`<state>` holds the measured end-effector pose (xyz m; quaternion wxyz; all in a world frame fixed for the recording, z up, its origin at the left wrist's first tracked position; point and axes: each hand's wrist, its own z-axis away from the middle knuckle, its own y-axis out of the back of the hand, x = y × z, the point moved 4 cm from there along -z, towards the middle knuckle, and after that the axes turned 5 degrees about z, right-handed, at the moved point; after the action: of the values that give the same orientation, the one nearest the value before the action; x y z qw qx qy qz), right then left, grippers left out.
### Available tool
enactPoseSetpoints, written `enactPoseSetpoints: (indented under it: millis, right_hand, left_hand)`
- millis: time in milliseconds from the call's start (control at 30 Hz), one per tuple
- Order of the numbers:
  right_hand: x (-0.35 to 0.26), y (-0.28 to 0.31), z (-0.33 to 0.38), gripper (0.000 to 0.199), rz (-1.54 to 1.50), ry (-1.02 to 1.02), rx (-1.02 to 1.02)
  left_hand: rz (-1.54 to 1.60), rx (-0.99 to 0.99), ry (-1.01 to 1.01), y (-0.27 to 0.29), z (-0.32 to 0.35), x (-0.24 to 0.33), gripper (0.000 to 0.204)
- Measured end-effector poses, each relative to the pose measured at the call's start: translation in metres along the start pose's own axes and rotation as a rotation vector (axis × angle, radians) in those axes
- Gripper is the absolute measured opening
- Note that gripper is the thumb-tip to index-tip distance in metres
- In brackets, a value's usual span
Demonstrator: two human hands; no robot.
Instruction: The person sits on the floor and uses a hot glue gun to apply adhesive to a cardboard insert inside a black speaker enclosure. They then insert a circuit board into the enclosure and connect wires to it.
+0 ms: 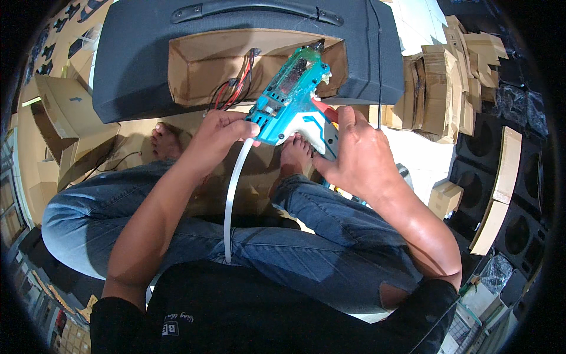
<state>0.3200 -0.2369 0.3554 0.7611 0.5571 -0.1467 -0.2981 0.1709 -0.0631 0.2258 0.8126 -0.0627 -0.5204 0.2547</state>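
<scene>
Here, the right hand (361, 147) clamps a teal-and-white plastic glue gun (289, 97), slanted nozzle-first toward the black strap-handled box (135, 65); the left hand (219, 137) pinches the gun's rear.

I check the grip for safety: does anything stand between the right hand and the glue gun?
Nothing visible does: the right hand holds the glue gun by its handle. The left hand is at its rear, beside the white glue stick.

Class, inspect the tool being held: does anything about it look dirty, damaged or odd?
Yes: ragged whitish lumps cling to the teal glue gun ahead of its red trigger, possibly dried glue, breaking its smooth outline.
</scene>
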Motion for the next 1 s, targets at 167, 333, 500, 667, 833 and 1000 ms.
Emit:
enactPoseSetpoints:
  millis: [167,333,500,667,833,1000]
  right_hand:
    - [0.0037,-0.0007,-0.0016,0.06,-0.002,-0.01,0.005]
    - [0.0028,0.0042,0.0007,0.059,0.005,0.003,0.008]
    - [0.0035,0.0038,0.0002,0.059,-0.006,0.018,-0.002]
    - [0.0064,0.0018,-0.0014,0.058,0.009,0.041,0.013]
    - [0.0077,0.0016,-0.0017,0.057,0.02,0.034,-0.005]
    - [0.0082,0.004,-0.0008,0.057,0.034,0.025,-0.014]
  left_hand:
    - [0.004,0.024,0.026,-0.0023,-0.0054,0.0075,0.036]
    - [0.005,0.026,0.008,-0.0073,0.0002,0.01,0.037]
    - [-0.006,0.019,0.004,-0.0056,-0.0003,0.0069,0.037]
    - [-0.038,0.07,0.012,-0.0082,0.0021,0.0114,0.037]
    - [-0.04,0.034,0.011,-0.0086,-0.0008,0.0099,0.038]
    - [-0.02,0.031,0.005,-0.0118,-0.0038,0.0091,0.038]
